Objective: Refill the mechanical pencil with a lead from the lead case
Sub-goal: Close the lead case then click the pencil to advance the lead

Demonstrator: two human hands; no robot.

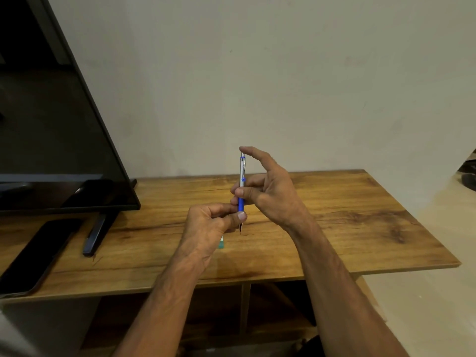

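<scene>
Pencil upright, tip down, held in the air above the tabletop [360, 228], both hands on it.

- Mechanical pencil [241, 181]: silver upper barrel, blue grip section, dark tip showing below my left thumb.
- Left hand [208, 222]: fingers [240, 216] curled, thumb and forefinger pinching the blue grip low down.
- Right hand [270, 191]: thumb and middle finger close round the barrel at mid-height; index fingertip [247, 149] arched over and resting on the top end.
- Lead case [221, 242]: only a green-and-white sliver shows below my left palm. I cannot tell whether it lies on the wood or is tucked in the hand.

Progress, as I judge it: no loose lead visible anywhere, and the top end is covered by my fingertip, so I cannot say whether the cap is on. Either I am about to open the top, or pressing it to feed a lead already loaded. No lead visible at the tip.

Containers: case mostly hidden; open or closed, full or not, cannot tell.

Off to the left: a dark screen [51, 124] on its stand, a black phone [38, 253] lying flat.
</scene>
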